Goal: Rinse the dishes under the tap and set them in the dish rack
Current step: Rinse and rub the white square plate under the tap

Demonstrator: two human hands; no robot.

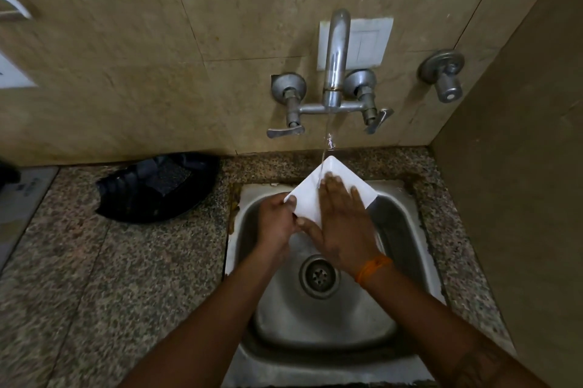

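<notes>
While your left hand point(277, 223) pinches the corner of the square white plate point(328, 188) held over the sink point(407, 217) under the tap point(336, 56) stream, sweep your flat, open right hand point(344, 223) across its whole face, tilting it so water drains off.

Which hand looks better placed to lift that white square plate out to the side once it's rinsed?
Probably the left hand: it already pinches the white square plate by its corner. The right hand lies flat on its face, rubbing under the water stream, gripping nothing.
</notes>
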